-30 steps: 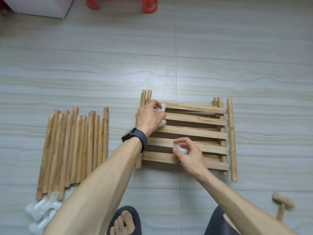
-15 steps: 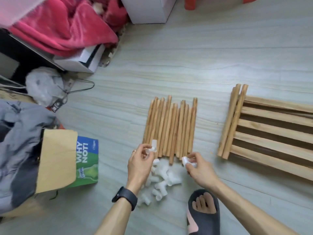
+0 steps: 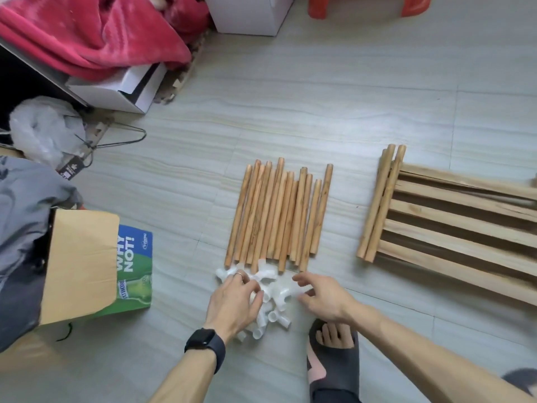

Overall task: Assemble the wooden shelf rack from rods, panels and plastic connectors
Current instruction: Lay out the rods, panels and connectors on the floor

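The floor [image 3: 348, 97] is pale grey tile. A red blanket [image 3: 87, 33] lies far left. A green and blue box [image 3: 133, 266] reads "WHY NOT!". White connectors [image 3: 273, 303] sit piled at the near ends of the wooden rods [image 3: 279, 216]. The slatted panels [image 3: 459, 225] lie to the right. The left hand [image 3: 232, 303] rests on the pile; I cannot tell if it holds one. The right hand [image 3: 322, 298] hangs loose beside it.
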Available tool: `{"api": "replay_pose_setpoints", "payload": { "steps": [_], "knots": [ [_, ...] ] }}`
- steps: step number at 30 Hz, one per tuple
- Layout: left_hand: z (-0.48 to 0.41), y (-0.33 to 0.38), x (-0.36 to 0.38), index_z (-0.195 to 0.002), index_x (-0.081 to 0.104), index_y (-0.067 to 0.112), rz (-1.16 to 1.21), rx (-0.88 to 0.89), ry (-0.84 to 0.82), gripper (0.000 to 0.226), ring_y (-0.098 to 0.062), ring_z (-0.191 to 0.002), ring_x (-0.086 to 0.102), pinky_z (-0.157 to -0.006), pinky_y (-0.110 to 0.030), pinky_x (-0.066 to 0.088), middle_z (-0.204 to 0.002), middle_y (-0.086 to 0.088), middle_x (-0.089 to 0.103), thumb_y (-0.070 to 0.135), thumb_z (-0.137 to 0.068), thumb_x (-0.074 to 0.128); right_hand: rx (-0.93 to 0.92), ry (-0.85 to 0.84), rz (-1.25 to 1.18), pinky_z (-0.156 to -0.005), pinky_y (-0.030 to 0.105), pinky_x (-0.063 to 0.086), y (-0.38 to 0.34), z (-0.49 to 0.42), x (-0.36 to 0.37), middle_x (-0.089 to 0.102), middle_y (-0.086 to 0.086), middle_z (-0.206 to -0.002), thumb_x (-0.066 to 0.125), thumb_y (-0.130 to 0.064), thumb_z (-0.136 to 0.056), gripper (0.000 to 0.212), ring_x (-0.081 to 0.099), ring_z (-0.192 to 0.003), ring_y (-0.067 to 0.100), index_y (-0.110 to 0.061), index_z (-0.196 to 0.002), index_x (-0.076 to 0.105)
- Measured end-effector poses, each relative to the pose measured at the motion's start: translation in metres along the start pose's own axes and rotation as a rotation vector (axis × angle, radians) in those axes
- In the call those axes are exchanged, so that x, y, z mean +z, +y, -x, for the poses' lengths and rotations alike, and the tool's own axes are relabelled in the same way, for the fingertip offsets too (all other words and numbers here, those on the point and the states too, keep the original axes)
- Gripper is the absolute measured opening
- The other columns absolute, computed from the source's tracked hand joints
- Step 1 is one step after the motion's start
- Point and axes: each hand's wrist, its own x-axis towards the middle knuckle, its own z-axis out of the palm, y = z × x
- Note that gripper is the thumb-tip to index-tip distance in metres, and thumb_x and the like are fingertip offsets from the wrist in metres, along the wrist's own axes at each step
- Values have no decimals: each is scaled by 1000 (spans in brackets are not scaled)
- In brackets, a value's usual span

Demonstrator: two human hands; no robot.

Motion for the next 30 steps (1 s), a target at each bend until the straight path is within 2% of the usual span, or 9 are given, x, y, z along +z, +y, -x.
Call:
{"api": "replay_pose_setpoints", "payload": {
  "steps": [5,9,12,16,18,19,22,25,30],
  "knots": [
    [-51,72,-37,-111,67,31,169,86,-22,27,-17,-106,58,-80,-30,48,-114,6,58,45,-99,48,5,40,490,-95,30,45,35,52,-105,62,4,-133,48,-27,-99,41,60,-118,26,-20,-139,50],
    [-101,172,-67,-124,60,33,231,207,-117,32,-22,-114,58,-86,-34,47,-129,2,56,48,-99,46,220,170,658,-95,32,45,88,108,-188,59,8,-137,48,-32,-100,43,58,-121,29,-18,-141,46],
    [-128,237,-74,-138,51,23,234,252,-196,45,-30,-120,56,-98,-37,47,-137,-9,54,45,-100,47,422,406,531,-100,38,48,134,141,-227,55,10,-143,48,-37,-100,49,57,-125,32,-15,-143,44],
    [-150,283,-59,-149,34,8,161,176,-271,59,-37,-124,54,-100,-41,48,-141,-19,50,40,-101,47,673,809,58,-109,46,41,200,170,-233,46,23,-147,51,-36,-99,55,46,-133,42,-4,-144,45],
    [-158,286,-45,-153,24,5,167,100,-301,63,-38,-126,54,-100,-40,47,-142,-21,51,37,-103,46,755,825,-189,-107,45,42,228,174,-216,51,27,-141,49,-37,-102,52,49,-130,42,-1,-139,49],
    [-162,285,-37,-153,23,4,183,66,-313,63,-38,-126,54,-100,-40,46,-142,-21,52,35,-103,46,746,792,-298,-100,46,48,239,173,-205,59,26,-132,47,-34,-103,42,57,-120,41,-3,-131,53],
    [-169,280,-18,-140,45,4,232,7,-294,45,-37,-118,58,-95,-36,47,-132,-19,61,30,-104,46,682,773,-446,-68,40,55,257,168,-178,68,12,-99,43,-22,-99,24,68,-82,32,-12,-119,51],
    [-171,276,-14,-125,59,7,218,-15,-226,35,-35,-107,63,-87,-34,50,-118,-15,67,31,-102,49,639,823,-389,-67,34,46,267,163,-175,65,9,-99,46,-20,-98,26,64,-84,31,-13,-123,49],
    [-170,276,-23,-115,63,6,169,-13,-263,29,-37,-104,64,-89,-39,55,-112,-17,68,26,-97,53,565,870,-471,-82,33,42,272,160,-175,60,16,-124,46,-12,-96,40,58,-110,36,-10,-136,47]
  ]
}}
